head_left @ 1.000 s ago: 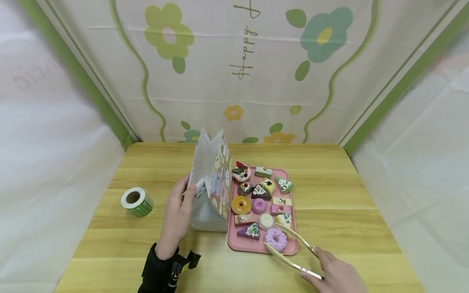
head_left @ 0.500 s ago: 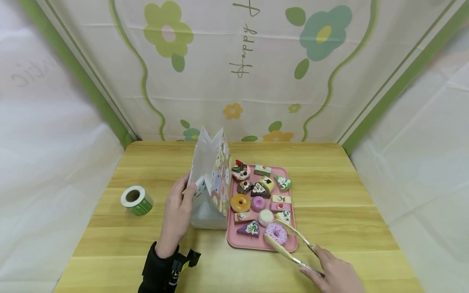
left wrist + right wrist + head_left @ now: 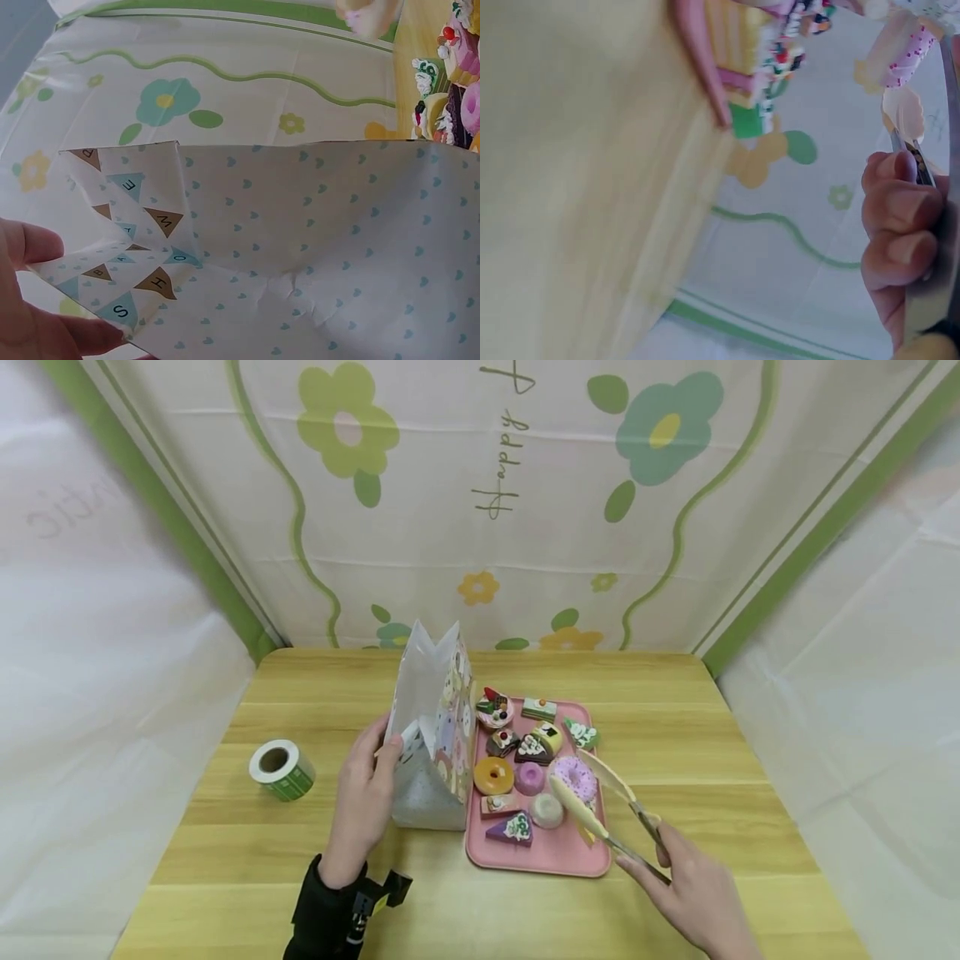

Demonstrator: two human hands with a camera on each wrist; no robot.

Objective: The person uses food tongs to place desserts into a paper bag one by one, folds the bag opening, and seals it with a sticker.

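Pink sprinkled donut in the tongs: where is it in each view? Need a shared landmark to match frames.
Head: pink donut sits mid-frame, right of centre, pinched between the tongs above the pink tray.
Left wrist: only a pink sliver at the right edge, beyond the paper bag; not certain it is the donut.
Right wrist: top right corner, edge-on between the tong tips.
Shared landmark: the flowered backdrop with its wavy green line.

A pink-frosted doughnut with sprinkles sits pinched between the cream tips of metal tongs, lifted above the pink tray. Just left of the tray stands a patterned paper bag, upright, its mouth open, white with small blue hearts on one side.
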